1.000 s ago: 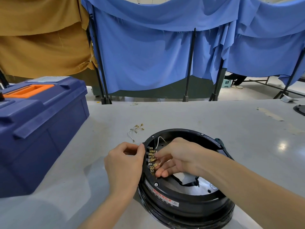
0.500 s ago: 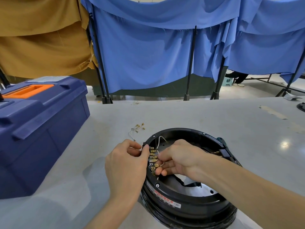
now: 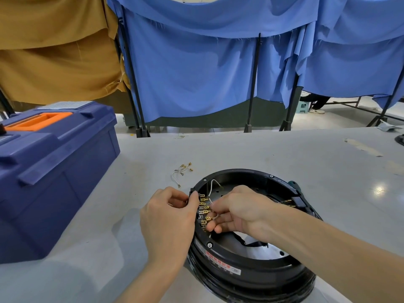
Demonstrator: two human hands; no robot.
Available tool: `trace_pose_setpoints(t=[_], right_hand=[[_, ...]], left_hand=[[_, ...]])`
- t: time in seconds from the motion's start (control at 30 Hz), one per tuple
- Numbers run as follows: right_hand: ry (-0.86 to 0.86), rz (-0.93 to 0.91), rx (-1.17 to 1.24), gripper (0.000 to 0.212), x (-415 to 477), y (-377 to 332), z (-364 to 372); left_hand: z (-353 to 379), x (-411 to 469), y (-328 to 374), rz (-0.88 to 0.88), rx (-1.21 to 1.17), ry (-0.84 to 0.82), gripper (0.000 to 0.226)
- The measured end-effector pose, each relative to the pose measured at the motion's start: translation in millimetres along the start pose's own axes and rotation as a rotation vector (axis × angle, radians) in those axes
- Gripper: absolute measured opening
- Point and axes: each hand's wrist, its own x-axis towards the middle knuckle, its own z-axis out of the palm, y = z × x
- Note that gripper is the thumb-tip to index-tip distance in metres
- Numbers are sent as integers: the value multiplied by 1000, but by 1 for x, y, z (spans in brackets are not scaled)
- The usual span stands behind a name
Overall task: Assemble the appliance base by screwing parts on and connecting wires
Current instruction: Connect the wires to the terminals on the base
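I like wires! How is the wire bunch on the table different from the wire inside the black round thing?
The loose wires lie flat on the table, outside the black base; the white wire arches up inside it. No hand touches the loose wires; the right hand pinches the white wire's lower end. Both are thin, whitish.

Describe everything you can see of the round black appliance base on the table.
The appliance base is a round, glossy black, plastic-looking ring lying flat on the grey table. A row of brass terminals lines its inner left wall, and a red-and-white label sits on the near rim. The left hand pinches its left rim; the right hand reaches inside, holding a white wire.
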Motion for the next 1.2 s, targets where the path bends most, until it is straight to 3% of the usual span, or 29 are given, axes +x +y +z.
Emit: trace_pose_setpoints(t=[0.33, 0.53, 0.9, 1.2], right_hand=[[29, -5, -26, 23, 1, 1, 2], [-10, 17, -40, 6, -2, -3, 0], [-29, 75, -37, 6, -1, -5, -2], [94, 91, -83, 11, 4, -9, 5]], left_hand=[[1, -3, -3, 6, -4, 26, 27], [1, -3, -3, 0, 13, 30, 24], [0, -3, -1, -27, 1, 52, 24], [0, -3, -1, -12, 26, 31, 28]])
